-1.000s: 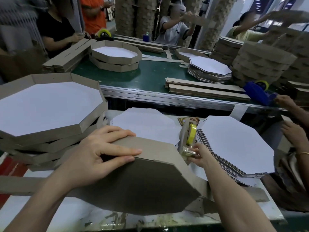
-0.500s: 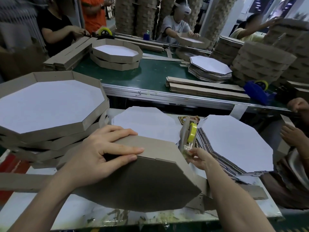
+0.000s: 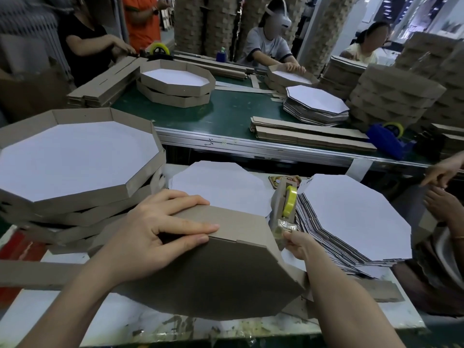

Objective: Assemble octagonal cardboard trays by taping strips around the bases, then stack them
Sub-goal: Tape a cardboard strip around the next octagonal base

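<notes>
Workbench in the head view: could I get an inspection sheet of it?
Surface: white worktable, stained along the near edge.
Job's things: tray in progress, underside up; stack of finished trays at left; pile of flat bases at right; loose strip at left.
Clutter: tape scraps on the near edge.
Hands: left hand presses the tray's rim; right hand grips the tape dispenser beside it.
Cables: nothing seen.
Surroundings: green conveyor carrying more trays and strips; other workers beyond it.

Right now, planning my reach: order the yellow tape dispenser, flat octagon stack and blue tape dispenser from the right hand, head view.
1. yellow tape dispenser, gripped by the right hand.
2. flat octagon stack, just right.
3. blue tape dispenser, far right, on conveyor.
</notes>
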`<action>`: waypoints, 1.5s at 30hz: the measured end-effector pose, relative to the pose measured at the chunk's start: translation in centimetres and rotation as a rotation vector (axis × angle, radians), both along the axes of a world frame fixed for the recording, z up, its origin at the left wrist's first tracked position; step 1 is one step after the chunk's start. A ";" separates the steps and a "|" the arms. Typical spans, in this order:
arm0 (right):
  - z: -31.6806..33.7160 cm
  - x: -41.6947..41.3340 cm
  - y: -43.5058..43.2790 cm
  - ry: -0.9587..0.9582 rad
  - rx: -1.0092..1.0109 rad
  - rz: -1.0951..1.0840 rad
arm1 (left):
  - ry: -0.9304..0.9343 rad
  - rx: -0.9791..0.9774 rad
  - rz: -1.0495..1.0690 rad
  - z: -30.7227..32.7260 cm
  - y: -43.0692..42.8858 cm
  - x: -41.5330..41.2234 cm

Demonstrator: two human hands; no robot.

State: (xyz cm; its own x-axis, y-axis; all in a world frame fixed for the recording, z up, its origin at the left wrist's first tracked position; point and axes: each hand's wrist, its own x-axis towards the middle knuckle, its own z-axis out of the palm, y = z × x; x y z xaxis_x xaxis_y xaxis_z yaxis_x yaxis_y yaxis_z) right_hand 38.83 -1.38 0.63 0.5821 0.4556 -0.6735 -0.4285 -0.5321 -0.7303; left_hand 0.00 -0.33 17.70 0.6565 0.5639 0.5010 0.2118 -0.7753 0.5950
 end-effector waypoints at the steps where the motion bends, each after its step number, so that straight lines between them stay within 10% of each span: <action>1: 0.0 0.0 0.0 -0.005 -0.007 -0.004 | -0.001 -0.005 -0.001 0.0 0.0 0.0; 21: 0.4 -1.0 -0.9 -0.162 0.032 -0.105 | -0.005 -0.015 -0.018 0.1 0.3 -0.4; 34: -0.2 -0.6 -1.8 -0.420 -0.297 0.171 | 0.003 -0.027 -0.002 0.2 -0.1 -0.4; 45: 11.1 -5.4 2.6 -0.220 0.107 0.534 | 0.029 -0.010 0.120 0.2 -0.2 -0.1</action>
State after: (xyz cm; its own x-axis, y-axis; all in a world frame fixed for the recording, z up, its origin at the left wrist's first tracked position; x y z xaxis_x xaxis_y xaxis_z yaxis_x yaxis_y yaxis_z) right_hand 33.38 1.26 11.73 0.3739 0.7831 -0.4969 0.0465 -0.5509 -0.8333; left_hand -0.10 -0.50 17.90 0.5978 0.6446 0.4766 0.3203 -0.7370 0.5951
